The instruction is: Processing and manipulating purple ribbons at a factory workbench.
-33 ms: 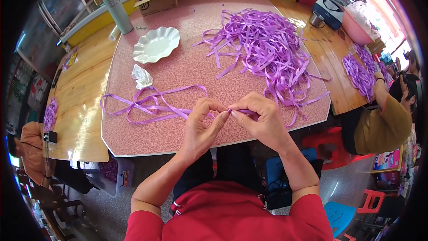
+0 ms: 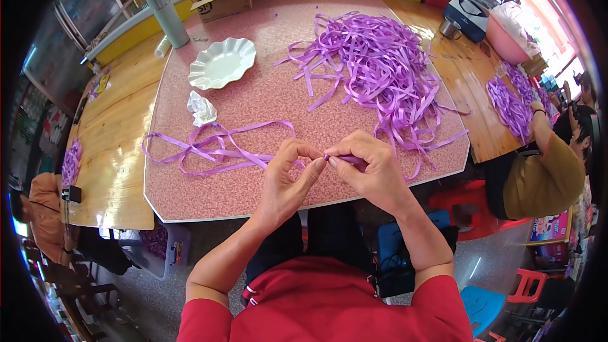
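Left fingers (image 2: 308,176) and right fingers (image 2: 347,172) pinch the ribbon (image 2: 354,160), tips nearly meeting; its length runs sideways, rightward from the pinch.

Ribbon heap (image 2: 386,63): violet-purple with paler lilac sheen; loose ribbon (image 2: 200,148) the same hue. Tabletop (image 2: 202,199): mottled pink and red speckle, whitish edge; left wooden table (image 2: 117,158) honey-brown, streaked with grain. Scalloped dish (image 2: 221,63) off-white, crumpled sheet (image 2: 201,109) silvery white, flask (image 2: 168,20) pale grey-green, carton (image 2: 226,9) tan, basin (image 2: 505,41) pink, wearer's shirt (image 2: 316,304) plain red across the back.
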